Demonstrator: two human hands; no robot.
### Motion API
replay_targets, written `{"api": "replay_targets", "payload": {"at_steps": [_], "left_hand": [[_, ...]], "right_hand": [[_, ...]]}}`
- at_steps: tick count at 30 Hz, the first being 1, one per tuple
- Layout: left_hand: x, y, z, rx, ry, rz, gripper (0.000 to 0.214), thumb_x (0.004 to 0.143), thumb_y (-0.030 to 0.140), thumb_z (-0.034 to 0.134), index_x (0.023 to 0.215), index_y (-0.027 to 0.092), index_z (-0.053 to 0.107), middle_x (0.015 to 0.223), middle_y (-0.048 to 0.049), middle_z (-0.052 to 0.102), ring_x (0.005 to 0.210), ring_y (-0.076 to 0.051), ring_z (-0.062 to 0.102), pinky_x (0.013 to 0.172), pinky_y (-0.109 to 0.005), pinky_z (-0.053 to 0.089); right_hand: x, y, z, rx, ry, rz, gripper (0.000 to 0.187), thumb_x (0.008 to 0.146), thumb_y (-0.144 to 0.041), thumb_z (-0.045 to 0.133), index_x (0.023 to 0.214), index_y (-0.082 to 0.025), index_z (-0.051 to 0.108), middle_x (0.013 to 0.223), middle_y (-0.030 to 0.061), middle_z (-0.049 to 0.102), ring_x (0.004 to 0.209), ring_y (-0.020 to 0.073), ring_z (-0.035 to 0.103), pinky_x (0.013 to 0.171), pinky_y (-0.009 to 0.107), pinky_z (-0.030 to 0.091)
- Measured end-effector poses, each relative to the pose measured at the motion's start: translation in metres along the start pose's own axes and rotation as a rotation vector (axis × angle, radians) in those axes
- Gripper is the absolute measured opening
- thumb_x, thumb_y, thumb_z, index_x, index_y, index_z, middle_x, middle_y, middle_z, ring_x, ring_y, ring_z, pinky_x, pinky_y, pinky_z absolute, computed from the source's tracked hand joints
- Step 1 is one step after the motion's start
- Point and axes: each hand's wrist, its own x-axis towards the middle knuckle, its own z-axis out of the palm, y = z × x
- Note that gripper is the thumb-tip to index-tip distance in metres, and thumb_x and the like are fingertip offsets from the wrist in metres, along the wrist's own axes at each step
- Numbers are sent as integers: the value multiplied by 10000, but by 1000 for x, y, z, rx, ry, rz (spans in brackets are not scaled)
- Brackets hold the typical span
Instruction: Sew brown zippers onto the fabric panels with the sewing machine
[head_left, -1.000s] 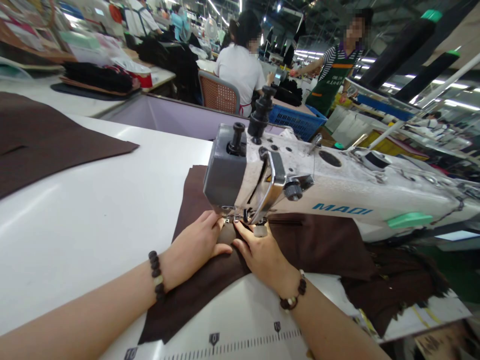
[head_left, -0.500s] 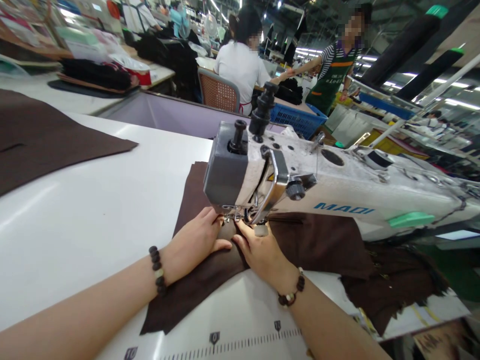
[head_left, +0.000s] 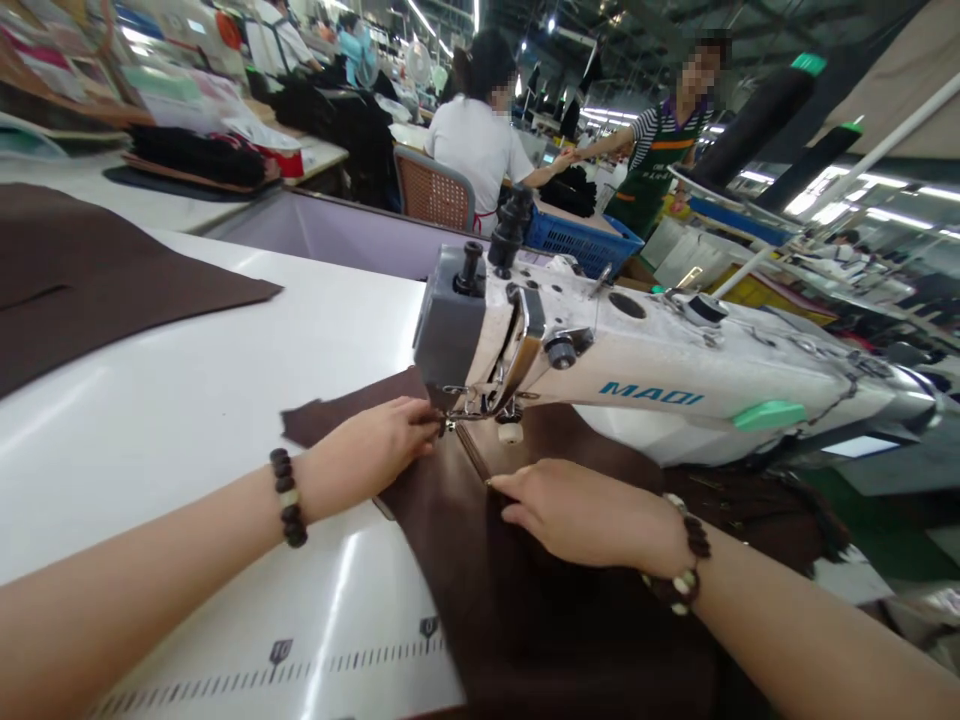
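A brown fabric piece (head_left: pixel 480 560) lies under the head of a white sewing machine (head_left: pixel 570 350) and hangs over the table's near edge. A narrow zipper-like strip (head_left: pixel 474 455) runs across it from the presser foot (head_left: pixel 451 424) toward me. My left hand (head_left: pixel 386 445) is closed on the fabric just left of the presser foot, fingers bent together. At the strip's near end, my right hand (head_left: pixel 581 510) has its index fingertip and thumb closed on the cloth; its other fingers are hidden beneath. Both wrists wear bead bracelets.
Another brown fabric piece (head_left: pixel 112 275) lies at the table's left. More brown pieces (head_left: pixel 765 515) are piled right, behind the machine arm. A ruler scale (head_left: pixel 337 665) marks the near table edge. Beyond are a blue basket (head_left: pixel 581 240), two people and black thread cones (head_left: pixel 765 125).
The fabric has turned under the presser foot, bringing the strip toward me and more cloth to the front. My right hand has moved right, away from the needle; my left stays beside it.
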Motion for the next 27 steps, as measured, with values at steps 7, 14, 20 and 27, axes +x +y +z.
{"api": "replay_targets", "payload": {"at_steps": [7,14,20,27], "left_hand": [[-7,26,14,46,-19,-46,291,822,272,600,1054,100,570,1083,-112,553,1012,-223,523,917,-346,438],[-12,23,27,76,16,-12,367,801,290,614,1099,92,535,1104,-108,534,1048,-233,481,946,-357,405],[-12,27,28,75,-18,-41,349,826,289,576,1110,92,529,1102,-116,525,1034,-248,477,905,-366,427],[-12,24,34,151,-3,-22,379,770,277,653,1107,130,561,1078,-109,568,1008,-253,521,915,-380,443]], "right_hand": [[31,7,50,-21,484,33,394,880,-234,455,1272,-201,447,1314,85,422,1225,223,371,1035,463,267],[35,10,75,9,514,54,406,900,-251,395,1307,-233,399,1336,88,392,1275,207,310,1059,525,196],[34,12,67,26,482,49,405,910,-266,376,1315,-237,384,1372,60,349,1300,189,266,1075,516,176],[32,9,65,50,464,59,409,915,-300,357,1323,-278,343,1384,33,335,1300,179,265,1064,550,179]]}}
